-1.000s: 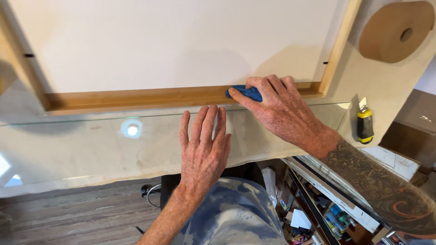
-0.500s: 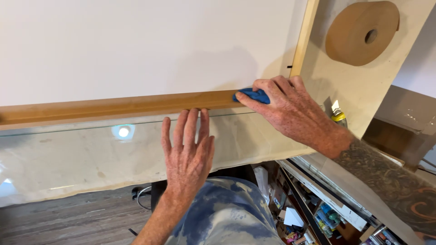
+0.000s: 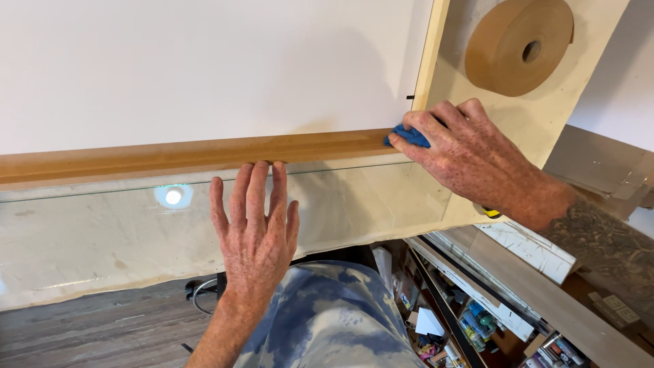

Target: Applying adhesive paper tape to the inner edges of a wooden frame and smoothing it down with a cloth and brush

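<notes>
A large white panel (image 3: 204, 68) lies in a light wooden frame (image 3: 191, 155) on a glass-topped table. My right hand (image 3: 470, 153) grips a small blue tool (image 3: 409, 137) pressed on the frame's near rail, right at its right corner. My left hand (image 3: 255, 225) rests flat on the glass sheet (image 3: 88, 232), fingers spread, fingertips touching the rail's near edge. Most of the blue tool is hidden under my fingers.
A roll of brown paper tape (image 3: 519, 44) lies at the back right on the table. A yellow-and-black object (image 3: 487, 211) peeks out under my right wrist. Shelves with small bottles and clutter (image 3: 470, 320) sit below right. A light reflection (image 3: 172, 196) shows in the glass.
My right hand has slid the blue tool along the rail to the right, reaching the frame's corner. My left hand has stayed flat on the glass beside the rail.
</notes>
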